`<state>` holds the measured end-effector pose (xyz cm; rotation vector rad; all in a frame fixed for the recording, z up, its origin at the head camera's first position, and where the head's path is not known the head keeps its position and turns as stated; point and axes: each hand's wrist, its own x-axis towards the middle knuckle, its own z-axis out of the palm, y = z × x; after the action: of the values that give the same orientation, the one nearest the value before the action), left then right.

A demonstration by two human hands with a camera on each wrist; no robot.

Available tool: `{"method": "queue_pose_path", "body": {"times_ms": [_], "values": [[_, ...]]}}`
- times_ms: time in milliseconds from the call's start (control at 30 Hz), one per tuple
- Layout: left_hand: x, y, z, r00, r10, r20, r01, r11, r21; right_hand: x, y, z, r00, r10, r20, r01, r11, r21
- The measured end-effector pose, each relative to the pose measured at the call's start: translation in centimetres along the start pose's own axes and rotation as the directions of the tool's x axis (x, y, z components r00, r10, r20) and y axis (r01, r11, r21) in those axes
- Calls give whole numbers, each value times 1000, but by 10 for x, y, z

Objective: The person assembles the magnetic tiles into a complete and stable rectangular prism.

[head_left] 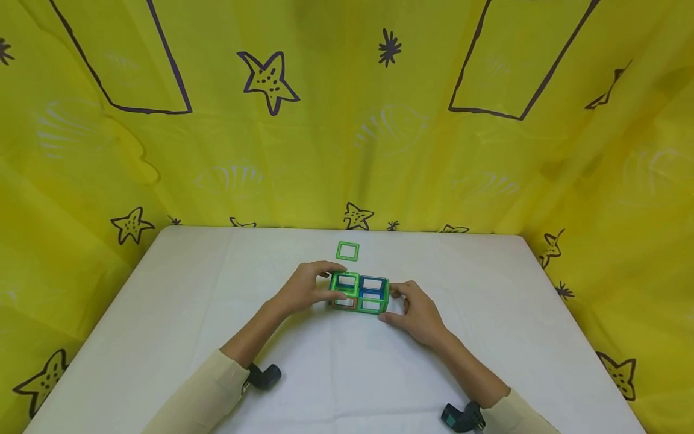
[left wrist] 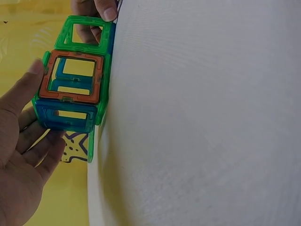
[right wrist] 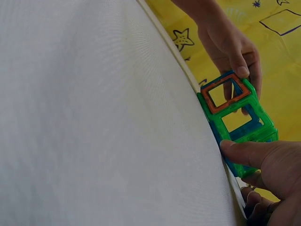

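A small two-cell block of magnetic tiles (head_left: 358, 284) stands on the white table, its square frames green, blue and orange. My left hand (head_left: 303, 290) holds the left cell between thumb and fingers. An orange square tile (left wrist: 70, 97) makes the near face of that cell, and a blue tile (left wrist: 66, 125) its outer side. At the opposite end, my right hand (head_left: 420, 314) grips the right cell, its thumb on a green tile (right wrist: 256, 108) at the near side. Some right fingers are hidden behind the block in the right wrist view.
A loose green square tile (head_left: 338, 251) lies flat behind the block, near the table's back edge. The white cloth-covered table (head_left: 336, 374) stretches out in front and to both sides. Yellow curtains (head_left: 325, 144) with sea drawings hang behind and beside it.
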<state>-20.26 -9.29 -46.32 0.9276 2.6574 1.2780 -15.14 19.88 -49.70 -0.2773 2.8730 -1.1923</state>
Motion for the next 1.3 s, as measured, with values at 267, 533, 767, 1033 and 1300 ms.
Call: {"method": "queue_pose_path", "body": {"times_ms": [267, 533, 767, 1033, 1300], "values": [[2, 0, 1, 1000, -16, -4, 16, 1000, 0, 2, -1, -2, 1000, 3, 1, -3, 1000, -3], [3, -2, 1, 1000, -3, -5, 3, 1000, -15, 1, -1, -3, 1000, 1, -6, -1, 1000, -4], [5, -6, 2, 999, -8, -40, 4, 996, -94, 1, 0, -1, 1000, -9, -4, 9, 1000, 1], [8, -11, 0, 991, -68, -116, 56, 993, -103, 0, 0, 0, 1000, -10, -1, 10, 1000, 10], [19, -20, -4, 981, -114, -157, 99, 990, -100, -1, 0, 0, 1000, -6, -4, 6, 1000, 11]]}}
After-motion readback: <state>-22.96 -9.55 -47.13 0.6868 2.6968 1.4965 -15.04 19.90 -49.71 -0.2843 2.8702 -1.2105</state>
